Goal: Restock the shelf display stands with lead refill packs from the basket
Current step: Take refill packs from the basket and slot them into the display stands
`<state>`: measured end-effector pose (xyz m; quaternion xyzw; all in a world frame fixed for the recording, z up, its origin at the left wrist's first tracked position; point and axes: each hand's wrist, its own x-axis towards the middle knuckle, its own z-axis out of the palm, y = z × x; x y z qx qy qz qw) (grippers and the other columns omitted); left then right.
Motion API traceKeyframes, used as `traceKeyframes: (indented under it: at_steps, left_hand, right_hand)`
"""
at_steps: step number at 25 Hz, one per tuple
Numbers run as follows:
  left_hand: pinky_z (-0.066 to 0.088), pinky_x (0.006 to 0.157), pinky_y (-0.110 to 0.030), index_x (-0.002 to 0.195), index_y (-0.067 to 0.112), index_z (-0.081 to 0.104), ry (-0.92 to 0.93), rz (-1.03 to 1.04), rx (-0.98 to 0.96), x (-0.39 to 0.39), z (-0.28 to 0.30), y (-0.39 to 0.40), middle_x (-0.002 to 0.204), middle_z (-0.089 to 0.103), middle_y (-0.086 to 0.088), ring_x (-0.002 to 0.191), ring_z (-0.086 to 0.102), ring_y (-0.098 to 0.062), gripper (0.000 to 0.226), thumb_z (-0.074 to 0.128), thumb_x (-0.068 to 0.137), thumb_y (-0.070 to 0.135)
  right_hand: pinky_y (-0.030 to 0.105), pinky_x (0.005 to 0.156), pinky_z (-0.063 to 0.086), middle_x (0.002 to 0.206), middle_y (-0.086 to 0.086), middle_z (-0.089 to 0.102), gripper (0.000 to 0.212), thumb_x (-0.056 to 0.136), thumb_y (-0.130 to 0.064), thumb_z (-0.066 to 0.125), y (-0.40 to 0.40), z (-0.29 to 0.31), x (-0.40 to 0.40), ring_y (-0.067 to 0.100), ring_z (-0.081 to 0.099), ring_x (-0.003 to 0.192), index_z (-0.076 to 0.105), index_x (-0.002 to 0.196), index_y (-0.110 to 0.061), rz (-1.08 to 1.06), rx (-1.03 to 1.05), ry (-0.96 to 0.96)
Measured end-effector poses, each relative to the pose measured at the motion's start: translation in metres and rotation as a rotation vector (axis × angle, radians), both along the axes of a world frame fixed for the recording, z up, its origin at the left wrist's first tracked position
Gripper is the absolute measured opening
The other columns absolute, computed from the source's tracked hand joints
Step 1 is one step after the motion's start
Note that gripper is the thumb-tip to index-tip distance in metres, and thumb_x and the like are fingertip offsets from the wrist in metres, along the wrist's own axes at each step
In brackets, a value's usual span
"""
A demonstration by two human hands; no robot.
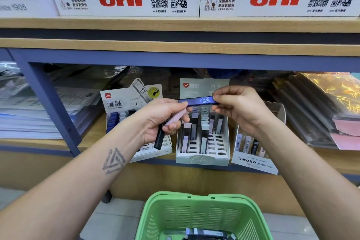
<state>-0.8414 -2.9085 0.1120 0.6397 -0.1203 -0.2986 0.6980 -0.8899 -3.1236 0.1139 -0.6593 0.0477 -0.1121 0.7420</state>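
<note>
Blue and marked HB 0.5, the lead pack (198, 101) I am working with lies level between both hands, my right hand (239, 109) pinching its right end and my left hand (161, 121) touching its left end with thumb and forefinger. That left grip is also curled round a pink pack (175, 118) and a black pack (159, 138), all held just above the middle display stand (202, 159), which sits on the shelf (93, 132) between a white stand (124, 101) and a MONO stand (255, 162). Below my forearms, the green basket (202, 212) has more packs (206, 233) in its bottom.
</note>
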Motion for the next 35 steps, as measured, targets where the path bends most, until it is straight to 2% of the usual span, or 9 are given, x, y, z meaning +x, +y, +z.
traceKeyframes:
  at_steps: [3, 6, 9, 14, 19, 22, 25, 30, 35]
  left_hand:
    - [0.024, 0.029, -0.014, 0.106, -0.005, 0.062, -0.012, 0.017, 0.062, 0.001, 0.004, 0.013, 0.071, 0.062, -0.015, 0.035, 0.039, -0.009, 0.02, 0.054, 0.102, 0.012]
    - [0.025, 0.028, -0.014, 0.104, -0.003, 0.058, 0.061, 0.082, 0.137, 0.007, 0.01, 0.035, 0.07, 0.061, -0.013, 0.035, 0.039, -0.008, 0.016, 0.054, 0.101, 0.012]
    - [0.026, 0.027, -0.012, 0.092, 0.002, 0.051, 0.133, 0.216, 0.146, 0.016, 0.014, 0.068, 0.064, 0.058, -0.01, 0.035, 0.039, -0.005, 0.012, 0.048, 0.102, 0.009]
    - [0.033, 0.031, -0.011, 0.095, -0.006, 0.051, 0.183, 0.372, 0.071, 0.018, 0.012, 0.107, 0.066, 0.066, -0.017, 0.038, 0.047, -0.008, 0.022, 0.037, 0.107, 0.006]
    - [0.033, 0.028, -0.015, 0.101, 0.001, 0.053, 0.099, 0.382, 0.149, 0.018, 0.011, 0.116, 0.08, 0.067, -0.018, 0.038, 0.05, -0.012, 0.015, 0.042, 0.106, 0.01]
    - [0.027, 0.028, -0.014, 0.102, 0.006, 0.054, 0.058, 0.371, 0.164, 0.019, 0.011, 0.114, 0.077, 0.064, -0.016, 0.035, 0.045, -0.009, 0.013, 0.042, 0.106, 0.011]
    - [0.024, 0.028, -0.014, 0.102, 0.007, 0.053, 0.063, 0.362, 0.153, 0.02, 0.011, 0.113, 0.075, 0.063, -0.013, 0.034, 0.042, -0.007, 0.013, 0.042, 0.106, 0.011]
    - [0.024, 0.028, -0.013, 0.108, 0.008, 0.053, 0.075, 0.355, 0.121, 0.023, 0.011, 0.111, 0.07, 0.062, -0.012, 0.035, 0.042, -0.008, 0.011, 0.043, 0.105, 0.011]
    - [0.025, 0.029, -0.013, 0.108, 0.009, 0.054, 0.078, 0.349, 0.097, 0.025, 0.01, 0.109, 0.07, 0.062, -0.012, 0.035, 0.042, -0.008, 0.011, 0.044, 0.105, 0.012]
  right_hand:
    - [0.025, 0.065, 0.06, 0.079, 0.016, 0.072, 0.017, 0.088, 0.005, 0.071, 0.013, 0.002, 0.003, 0.021, 0.071, 0.067, 0.066, 0.105, 0.005, -0.022, 0.037, -0.059]
    - [0.027, 0.071, 0.061, 0.083, 0.017, 0.074, 0.011, 0.088, 0.002, 0.072, 0.032, 0.007, 0.006, 0.022, 0.072, 0.072, 0.07, 0.098, -0.003, -0.039, -0.071, -0.155]
    - [0.031, 0.075, 0.062, 0.089, 0.013, 0.074, 0.014, 0.089, 0.001, 0.072, 0.059, 0.011, 0.011, 0.022, 0.074, 0.076, 0.071, 0.095, -0.012, -0.021, -0.36, -0.208]
    - [0.027, 0.081, 0.053, 0.092, -0.006, 0.069, 0.017, 0.09, -0.011, 0.073, 0.111, -0.002, 0.031, 0.013, 0.065, 0.085, 0.073, 0.106, -0.018, -0.017, -1.05, -0.248]
    - [0.041, 0.075, 0.056, 0.094, 0.007, 0.071, 0.009, 0.092, -0.007, 0.067, 0.137, -0.023, 0.063, 0.028, 0.065, 0.091, 0.071, 0.097, -0.013, -0.067, -1.295, -0.279]
    - [0.037, 0.067, 0.052, 0.087, 0.006, 0.067, 0.014, 0.088, -0.001, 0.064, 0.147, -0.035, 0.082, 0.03, 0.065, 0.084, 0.065, 0.09, -0.016, -0.103, -1.323, -0.221]
    - [0.04, 0.07, 0.054, 0.086, 0.012, 0.067, 0.01, 0.087, -0.004, 0.066, 0.152, -0.043, 0.095, 0.037, 0.065, 0.084, 0.065, 0.089, -0.014, -0.107, -1.324, -0.205]
    - [0.03, 0.068, 0.043, 0.091, 0.008, 0.069, 0.015, 0.088, -0.002, 0.066, 0.153, -0.049, 0.1, 0.029, 0.065, 0.086, 0.07, 0.096, -0.014, -0.068, -1.32, -0.164]
    - [0.026, 0.072, 0.045, 0.096, 0.008, 0.07, 0.023, 0.089, 0.0, 0.063, 0.153, -0.046, 0.102, 0.02, 0.06, 0.082, 0.073, 0.103, -0.015, 0.009, -1.277, -0.101]
